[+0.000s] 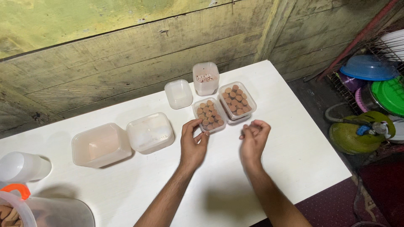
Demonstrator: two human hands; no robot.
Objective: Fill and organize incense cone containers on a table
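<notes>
Two tubs of brown cookies (209,114) on white table (294,159). Four other tubs (150,132) nearby. Left hand (192,145) touching nearest cookie tub, fingers open. Right hand (253,138) beside it, curled, empty.

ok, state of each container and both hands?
Nearer tub of brown pieces: open, full.
Farther tub of brown pieces: open, full.
Tall tub: open, nearly empty.
Small tub: empty.
Two larger tubs: open, empty.
Left hand: open, touching nearer tub.
Right hand: fingers curled, contents unclear.
</notes>
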